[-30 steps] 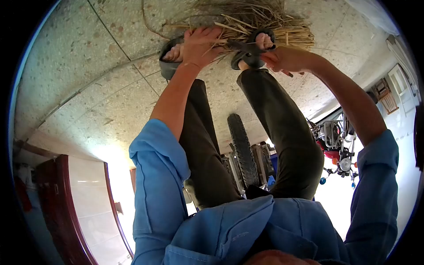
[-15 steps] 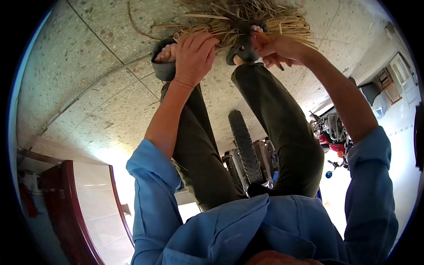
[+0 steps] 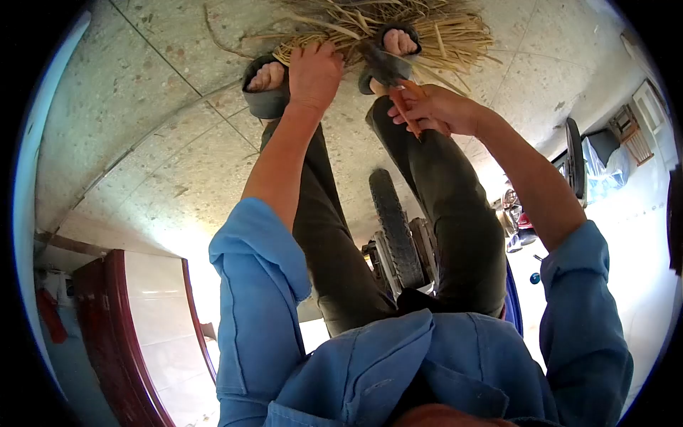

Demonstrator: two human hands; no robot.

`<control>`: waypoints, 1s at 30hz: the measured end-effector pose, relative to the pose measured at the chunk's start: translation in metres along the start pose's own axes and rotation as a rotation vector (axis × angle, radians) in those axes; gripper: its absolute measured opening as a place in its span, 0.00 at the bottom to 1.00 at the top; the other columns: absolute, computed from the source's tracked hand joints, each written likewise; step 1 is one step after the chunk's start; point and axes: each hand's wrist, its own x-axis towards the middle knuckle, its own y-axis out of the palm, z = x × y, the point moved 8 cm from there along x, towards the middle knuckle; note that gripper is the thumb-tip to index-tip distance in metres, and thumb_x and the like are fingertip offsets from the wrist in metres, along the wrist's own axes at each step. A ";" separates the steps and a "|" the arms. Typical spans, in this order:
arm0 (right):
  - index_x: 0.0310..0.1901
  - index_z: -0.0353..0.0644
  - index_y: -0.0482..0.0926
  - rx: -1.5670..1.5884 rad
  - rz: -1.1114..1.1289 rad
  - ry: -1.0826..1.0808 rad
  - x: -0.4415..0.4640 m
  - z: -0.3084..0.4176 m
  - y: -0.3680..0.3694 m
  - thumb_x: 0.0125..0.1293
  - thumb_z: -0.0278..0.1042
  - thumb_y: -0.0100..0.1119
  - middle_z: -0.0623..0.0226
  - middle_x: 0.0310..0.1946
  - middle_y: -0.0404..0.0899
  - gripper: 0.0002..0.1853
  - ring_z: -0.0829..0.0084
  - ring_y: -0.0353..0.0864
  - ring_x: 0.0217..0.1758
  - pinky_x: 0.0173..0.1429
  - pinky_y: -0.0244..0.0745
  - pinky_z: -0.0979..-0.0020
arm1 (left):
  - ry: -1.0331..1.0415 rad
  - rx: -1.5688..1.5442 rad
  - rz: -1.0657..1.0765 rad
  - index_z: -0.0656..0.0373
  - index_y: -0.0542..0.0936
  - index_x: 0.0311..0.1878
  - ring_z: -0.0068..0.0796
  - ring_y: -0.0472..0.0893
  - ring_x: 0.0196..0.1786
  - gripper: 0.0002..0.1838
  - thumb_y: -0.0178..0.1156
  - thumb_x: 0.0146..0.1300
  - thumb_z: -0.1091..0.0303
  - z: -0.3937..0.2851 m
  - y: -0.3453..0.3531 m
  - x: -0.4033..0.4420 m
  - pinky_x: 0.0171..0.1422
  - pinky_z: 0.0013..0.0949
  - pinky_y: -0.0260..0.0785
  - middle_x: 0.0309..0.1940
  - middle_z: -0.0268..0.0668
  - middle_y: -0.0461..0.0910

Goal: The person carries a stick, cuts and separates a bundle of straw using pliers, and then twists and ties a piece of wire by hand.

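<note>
You are gripping a two-handled hand tool with orange grips and a dark head in your right hand; fingers are wrapping round the handles, index side partly hidden. Your left hand is curling, fingers half bent, at the near left edge of a loose yellow-brown bundle of dry straw; cannot tell whether it is pinching any stalks. The bundle is lying on the pale speckled stone floor, just beyond your feet.

Risk: the tool's blurred head is overlapping your right black open-toed sandal in view, near your bare toes; a slip or careless swing could nick them. Loosely lying stalks could scatter if tugged unevenly.

Surroundings: the right sandal is standing in the way, hiding part of the straw. Your left black sandal is sitting beside your left hand. A black knobbly tyre is showing between your legs.
</note>
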 end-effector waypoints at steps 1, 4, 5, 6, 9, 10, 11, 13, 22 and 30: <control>0.29 0.36 0.69 0.010 0.012 -0.019 0.003 0.000 0.004 0.55 0.31 0.52 0.58 0.31 0.72 0.07 0.77 0.71 0.24 0.21 0.60 0.75 | -0.032 0.030 0.028 0.48 0.81 0.35 0.33 0.71 0.43 0.08 0.58 0.53 0.59 -0.001 0.001 0.000 0.47 0.40 0.63 0.35 0.29 0.75; 0.30 0.37 0.68 -0.010 0.017 0.061 0.018 0.000 0.017 0.56 0.30 0.51 0.61 0.28 0.72 0.06 0.75 0.72 0.24 0.24 0.65 0.72 | -0.136 -0.041 0.135 0.48 0.81 0.37 0.34 0.73 0.40 0.09 0.59 0.54 0.58 0.005 0.003 0.001 0.46 0.41 0.64 0.34 0.29 0.75; 0.33 0.37 0.68 -0.046 0.008 0.157 0.023 -0.005 0.018 0.57 0.29 0.50 0.63 0.27 0.71 0.05 0.74 0.73 0.26 0.28 0.70 0.71 | -0.128 -0.035 0.135 0.48 0.81 0.37 0.34 0.73 0.40 0.09 0.59 0.54 0.58 0.005 0.004 0.000 0.46 0.41 0.64 0.34 0.29 0.75; 0.33 0.37 0.68 -0.038 0.007 0.150 0.031 -0.008 0.017 0.57 0.29 0.50 0.63 0.27 0.71 0.05 0.74 0.73 0.26 0.28 0.70 0.71 | -0.134 -0.025 0.115 0.48 0.81 0.37 0.35 0.73 0.39 0.09 0.59 0.54 0.58 0.005 0.006 -0.002 0.45 0.40 0.64 0.34 0.29 0.76; 0.30 0.38 0.67 -0.107 -0.023 0.275 0.047 -0.030 0.012 0.58 0.27 0.48 0.62 0.23 0.70 0.03 0.73 0.70 0.20 0.20 0.67 0.69 | -0.167 -0.039 0.148 0.49 0.80 0.38 0.36 0.74 0.40 0.09 0.58 0.55 0.60 0.006 0.004 0.000 0.45 0.42 0.65 0.35 0.30 0.76; 0.45 0.37 0.62 -0.010 -0.012 0.293 0.045 -0.030 0.014 0.59 0.27 0.45 0.62 0.21 0.70 0.12 0.72 0.69 0.18 0.20 0.65 0.69 | -0.199 -0.067 0.200 0.49 0.80 0.39 0.36 0.74 0.42 0.09 0.57 0.55 0.61 0.006 0.003 -0.001 0.46 0.43 0.66 0.37 0.31 0.77; 0.60 0.35 0.58 0.089 -0.001 0.311 0.039 -0.030 0.017 0.60 0.26 0.43 0.61 0.19 0.70 0.24 0.71 0.67 0.17 0.19 0.63 0.69 | -0.190 -0.066 0.206 0.49 0.80 0.39 0.36 0.74 0.42 0.09 0.57 0.55 0.61 0.003 0.002 -0.007 0.46 0.43 0.66 0.37 0.31 0.77; 0.45 0.37 0.62 0.090 0.000 0.292 0.031 -0.035 0.019 0.59 0.26 0.44 0.62 0.19 0.70 0.12 0.71 0.68 0.16 0.18 0.64 0.68 | -0.152 -0.062 0.110 0.49 0.78 0.42 0.38 0.74 0.44 0.10 0.56 0.56 0.65 0.002 -0.022 -0.011 0.48 0.45 0.65 0.39 0.35 0.76; 0.62 0.37 0.55 -0.519 0.045 0.183 0.032 -0.037 0.059 0.60 0.29 0.46 0.53 0.19 0.74 0.28 0.64 0.69 0.14 0.19 0.65 0.62 | -0.377 -0.724 0.307 0.58 0.77 0.39 0.42 0.74 0.41 0.12 0.56 0.49 0.76 -0.068 -0.212 -0.151 0.49 0.39 0.65 0.37 0.40 0.77; 0.48 0.35 0.68 0.117 0.077 0.011 0.032 -0.042 0.074 0.58 0.30 0.48 0.66 0.28 0.70 0.15 0.70 0.72 0.33 0.41 0.67 0.63 | -0.355 -0.560 0.310 0.55 0.78 0.35 0.34 0.74 0.40 0.10 0.59 0.45 0.74 -0.094 -0.221 -0.180 0.50 0.37 0.61 0.34 0.34 0.77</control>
